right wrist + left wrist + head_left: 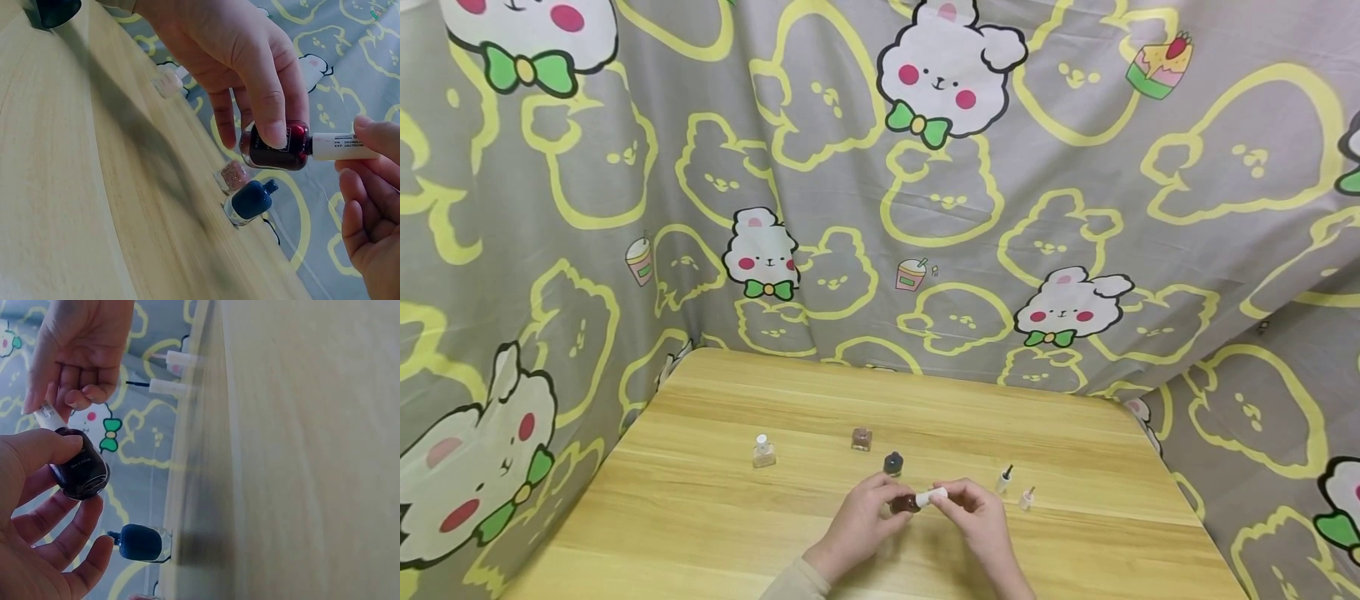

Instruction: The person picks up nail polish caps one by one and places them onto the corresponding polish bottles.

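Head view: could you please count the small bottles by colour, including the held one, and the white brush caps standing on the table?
Dark red bottle: 1
Dark blue bottle: 1
Pinkish bottle: 1
Pale bottle: 1
White brush caps: 2 (dark-brush cap, pink-brush cap)
Total: 6

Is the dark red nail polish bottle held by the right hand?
No, the left hand holds the dark red nail polish bottle, while the right hand pinches its white cap.
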`<state>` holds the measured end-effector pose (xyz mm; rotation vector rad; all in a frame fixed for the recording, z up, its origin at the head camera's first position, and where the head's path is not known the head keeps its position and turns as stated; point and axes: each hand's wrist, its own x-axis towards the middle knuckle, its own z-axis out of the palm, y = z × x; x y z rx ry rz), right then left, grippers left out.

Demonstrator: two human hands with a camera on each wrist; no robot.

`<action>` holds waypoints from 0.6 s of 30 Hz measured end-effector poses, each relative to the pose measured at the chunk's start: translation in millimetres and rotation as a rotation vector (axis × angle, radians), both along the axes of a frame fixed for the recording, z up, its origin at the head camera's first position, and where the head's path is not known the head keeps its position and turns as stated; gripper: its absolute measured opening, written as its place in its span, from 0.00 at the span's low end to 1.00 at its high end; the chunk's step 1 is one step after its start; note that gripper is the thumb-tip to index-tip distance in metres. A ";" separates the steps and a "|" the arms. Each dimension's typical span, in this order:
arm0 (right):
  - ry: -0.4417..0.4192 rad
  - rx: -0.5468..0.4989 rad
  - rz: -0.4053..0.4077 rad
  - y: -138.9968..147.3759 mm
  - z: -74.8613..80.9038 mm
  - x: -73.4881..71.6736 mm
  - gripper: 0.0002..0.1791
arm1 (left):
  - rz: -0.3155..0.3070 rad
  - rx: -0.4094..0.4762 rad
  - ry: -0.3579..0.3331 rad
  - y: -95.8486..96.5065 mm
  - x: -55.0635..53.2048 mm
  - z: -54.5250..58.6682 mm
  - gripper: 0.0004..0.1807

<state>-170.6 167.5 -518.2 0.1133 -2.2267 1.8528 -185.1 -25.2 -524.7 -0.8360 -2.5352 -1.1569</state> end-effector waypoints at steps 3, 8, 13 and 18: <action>-0.002 -0.001 -0.036 -3.2 1.5 -0.8 0.05 | 0.002 0.004 0.011 0.1 -0.2 0.0 0.13; -0.035 -0.007 -0.082 -6.8 3.9 -2.0 0.06 | 0.004 0.017 0.043 0.4 -0.1 -2.1 0.13; -0.058 -0.011 -0.120 -9.9 4.8 -3.8 0.08 | 0.014 0.030 0.063 0.9 -0.2 -3.5 0.13; -0.063 -0.035 -0.159 -13.4 5.0 -5.1 0.09 | 0.025 0.040 0.101 2.2 -0.6 -4.8 0.14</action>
